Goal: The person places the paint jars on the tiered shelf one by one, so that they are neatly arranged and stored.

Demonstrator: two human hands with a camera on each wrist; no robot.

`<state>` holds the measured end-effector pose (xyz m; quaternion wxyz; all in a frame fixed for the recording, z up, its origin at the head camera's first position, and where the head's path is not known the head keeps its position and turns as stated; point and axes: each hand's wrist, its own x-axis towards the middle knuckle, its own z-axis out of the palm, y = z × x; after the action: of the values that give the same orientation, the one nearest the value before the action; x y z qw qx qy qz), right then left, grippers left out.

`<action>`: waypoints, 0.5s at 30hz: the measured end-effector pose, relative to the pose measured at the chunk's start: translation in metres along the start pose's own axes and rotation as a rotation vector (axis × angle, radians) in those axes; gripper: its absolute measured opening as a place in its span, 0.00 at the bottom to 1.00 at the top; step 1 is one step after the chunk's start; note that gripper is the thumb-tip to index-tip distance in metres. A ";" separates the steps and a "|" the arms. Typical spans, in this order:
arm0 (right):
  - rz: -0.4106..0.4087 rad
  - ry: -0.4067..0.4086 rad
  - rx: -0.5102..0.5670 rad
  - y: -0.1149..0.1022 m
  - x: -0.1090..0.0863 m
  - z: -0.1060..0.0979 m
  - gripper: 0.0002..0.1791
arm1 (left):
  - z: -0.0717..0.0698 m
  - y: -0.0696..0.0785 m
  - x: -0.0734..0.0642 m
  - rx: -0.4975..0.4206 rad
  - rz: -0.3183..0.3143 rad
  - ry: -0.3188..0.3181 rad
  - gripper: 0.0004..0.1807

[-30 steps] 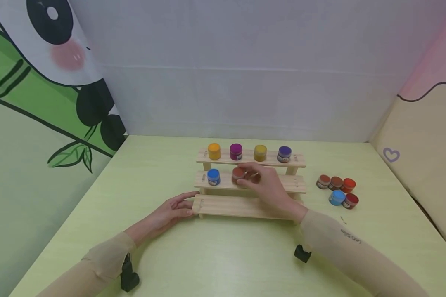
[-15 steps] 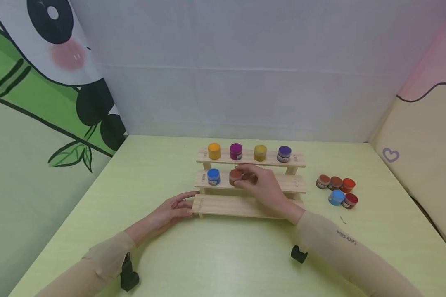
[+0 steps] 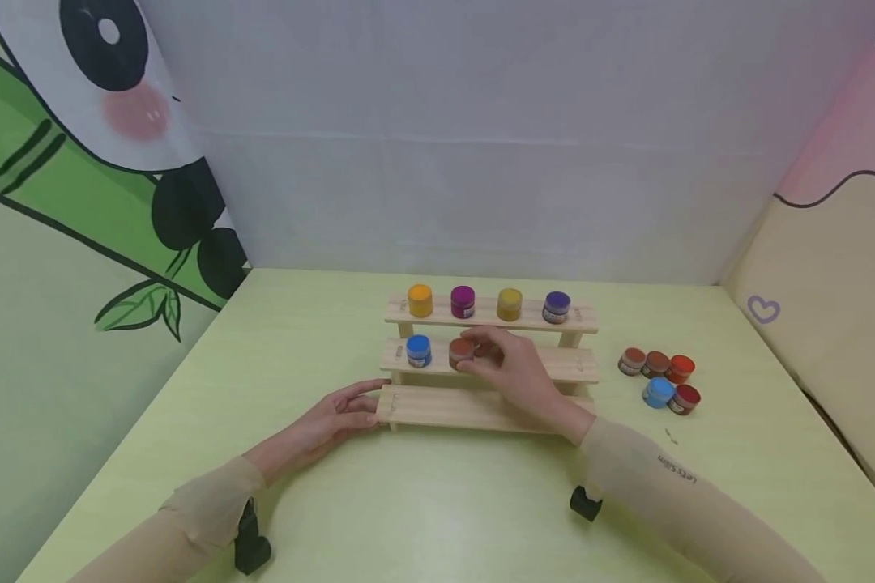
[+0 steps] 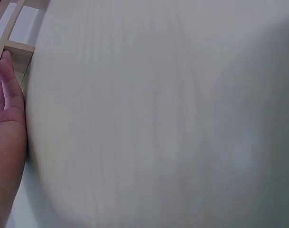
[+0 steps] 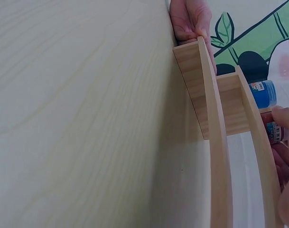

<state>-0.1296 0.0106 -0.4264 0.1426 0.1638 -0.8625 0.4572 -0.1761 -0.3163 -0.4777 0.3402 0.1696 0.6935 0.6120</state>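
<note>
A three-step wooden display rack [image 3: 437, 402] stands on the table. At the left end of its lowest step, my left hand [image 3: 328, 421] holds the board, thumb at the front edge and a finger behind. My right hand [image 3: 514, 368] pinches a brown paint jar [image 3: 461, 352] from its right side, at the middle step. A blue paint jar [image 3: 419, 351] sits just left of it on that step; the right wrist view shows the blue jar [image 5: 263, 94] and brown jar [image 5: 275, 128] side by side. In the left wrist view, fingers [image 4: 10, 85] touch the rack's wooden end.
Along the top step stand orange [image 3: 420, 300], magenta [image 3: 463, 302], yellow [image 3: 510, 304] and violet [image 3: 557, 308] jars. Right of the rack, several jars cluster on the table, among them a red jar [image 3: 680, 368] and a light blue jar [image 3: 659, 393]. A pale wall rises behind.
My right hand has shifted slightly left with the brown paint jar, nearer the blue one, then stayed almost still. The left hand keeps its place at the rack.
</note>
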 end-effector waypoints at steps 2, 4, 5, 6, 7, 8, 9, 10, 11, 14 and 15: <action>0.003 -0.007 -0.006 0.001 -0.001 0.000 0.25 | 0.000 -0.001 0.000 0.001 -0.001 -0.003 0.40; 0.000 -0.015 -0.007 0.003 -0.002 0.000 0.25 | 0.000 -0.002 0.000 0.000 -0.001 -0.006 0.40; -0.004 -0.017 -0.005 0.003 -0.002 0.000 0.25 | 0.000 -0.002 0.000 -0.001 0.000 -0.005 0.40; -0.009 -0.018 -0.004 0.003 -0.002 0.000 0.25 | 0.000 -0.002 0.000 -0.001 0.001 -0.006 0.40; -0.017 -0.017 -0.005 0.004 -0.002 0.001 0.25 | 0.000 -0.002 0.001 -0.002 0.002 -0.005 0.40; -0.023 -0.016 -0.003 0.004 -0.001 0.001 0.24 | -0.001 -0.002 0.001 -0.003 0.003 -0.005 0.40; -0.026 -0.015 0.002 0.005 -0.001 0.001 0.24 | -0.001 -0.002 0.001 -0.004 0.003 -0.005 0.40; -0.025 -0.012 0.007 0.005 -0.001 0.001 0.24 | -0.001 -0.002 0.001 -0.005 0.003 -0.005 0.40; -0.025 -0.009 0.010 0.004 -0.001 0.002 0.23 | -0.001 -0.002 0.001 -0.004 0.002 -0.005 0.40; -0.017 -0.004 0.018 0.004 0.000 0.002 0.23 | -0.001 -0.001 0.001 -0.001 0.000 -0.004 0.40; -0.014 -0.001 0.020 0.004 0.000 0.002 0.23 | -0.001 -0.001 0.002 0.000 0.000 -0.002 0.40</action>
<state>-0.1313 0.0109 -0.4310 0.1438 0.1715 -0.8567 0.4648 -0.1778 -0.3162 -0.4789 0.3409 0.1701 0.6933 0.6118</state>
